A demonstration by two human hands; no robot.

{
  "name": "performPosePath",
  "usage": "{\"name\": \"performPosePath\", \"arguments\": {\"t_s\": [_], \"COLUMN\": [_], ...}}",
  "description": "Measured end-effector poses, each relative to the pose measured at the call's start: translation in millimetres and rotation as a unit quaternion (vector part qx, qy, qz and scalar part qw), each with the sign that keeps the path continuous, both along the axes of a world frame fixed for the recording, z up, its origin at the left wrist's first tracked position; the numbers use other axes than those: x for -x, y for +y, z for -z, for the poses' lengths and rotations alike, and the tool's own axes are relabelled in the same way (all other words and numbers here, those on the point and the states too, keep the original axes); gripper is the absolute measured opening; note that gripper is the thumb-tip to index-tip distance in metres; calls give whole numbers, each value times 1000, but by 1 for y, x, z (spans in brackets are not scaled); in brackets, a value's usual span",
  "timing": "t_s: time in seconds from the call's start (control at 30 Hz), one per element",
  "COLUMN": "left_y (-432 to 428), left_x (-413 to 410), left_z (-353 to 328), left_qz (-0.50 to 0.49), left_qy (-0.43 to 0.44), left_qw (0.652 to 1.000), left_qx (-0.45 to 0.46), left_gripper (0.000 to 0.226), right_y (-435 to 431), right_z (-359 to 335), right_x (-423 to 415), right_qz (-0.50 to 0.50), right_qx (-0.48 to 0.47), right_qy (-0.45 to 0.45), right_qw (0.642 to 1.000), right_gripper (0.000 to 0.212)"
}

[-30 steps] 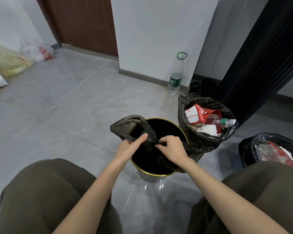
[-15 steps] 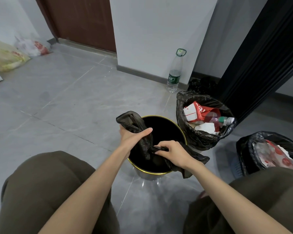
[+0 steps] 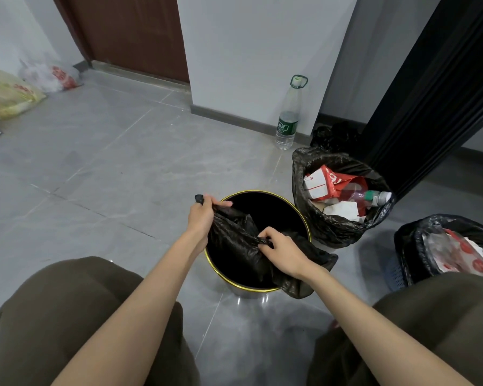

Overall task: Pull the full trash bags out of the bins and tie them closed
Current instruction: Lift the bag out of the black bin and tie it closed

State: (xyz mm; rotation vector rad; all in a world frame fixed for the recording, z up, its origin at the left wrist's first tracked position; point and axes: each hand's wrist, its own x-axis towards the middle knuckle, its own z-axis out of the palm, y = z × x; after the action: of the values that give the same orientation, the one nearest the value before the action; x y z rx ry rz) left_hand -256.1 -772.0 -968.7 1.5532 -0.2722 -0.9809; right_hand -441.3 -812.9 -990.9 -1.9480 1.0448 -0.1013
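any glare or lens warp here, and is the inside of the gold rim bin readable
Head view: soft glare on the glossy floor just in front of the gold-rimmed bin; wide-angle warp makes the black door frame lean near the right edge; the bin's inside is plain black, no detail; the left hand, right hand and black bag are sharp.

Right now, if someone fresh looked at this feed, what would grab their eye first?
Both hands at centre: the left hand grips one bunched end of a black bag over the gold-rimmed bin, the right hand pinches its middle. Just right of that stands a bagged bin heaped with a red carton and a bottle, and a second full bin sits at the right edge.
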Motion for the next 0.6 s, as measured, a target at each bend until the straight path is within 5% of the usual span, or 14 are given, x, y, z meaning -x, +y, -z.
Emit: {"name": "performPosePath", "arguments": {"t_s": [0.17, 0.27, 0.33, 0.4, 0.47, 0.6], "left_y": [17, 28, 36, 44, 50, 55], "left_x": [-19, -27, -32, -35, -38, -45], "left_z": [-8, -14, -12, -7, -1, -3], "left_qz": [-62, 67, 204, 324, 370, 314], "left_qy": [38, -106, -273, -413, -501, -547], "left_qw": [997, 988, 930, 831, 758, 752], "left_qx": [-11, -87, -138, -185, -194, -191], "left_gripper": [28, 20, 40, 62, 52, 21], "right_y": [-2, -2, 0, 2, 3, 2], "right_z": [-8, -12, -14, -13, -12, -12], "right_x": [-16, -27, -31, -33, -34, -30], "right_qz": [19, -3, -7, -8, -11, -5], "right_qx": [-60, -46, -16, -2, 10, 39], "right_qy": [2, 11, -2, -12, -14, -9], "right_qw": [998, 999, 1000, 1000, 1000, 999], "right_gripper": [40, 27, 18, 27, 32, 34]}}
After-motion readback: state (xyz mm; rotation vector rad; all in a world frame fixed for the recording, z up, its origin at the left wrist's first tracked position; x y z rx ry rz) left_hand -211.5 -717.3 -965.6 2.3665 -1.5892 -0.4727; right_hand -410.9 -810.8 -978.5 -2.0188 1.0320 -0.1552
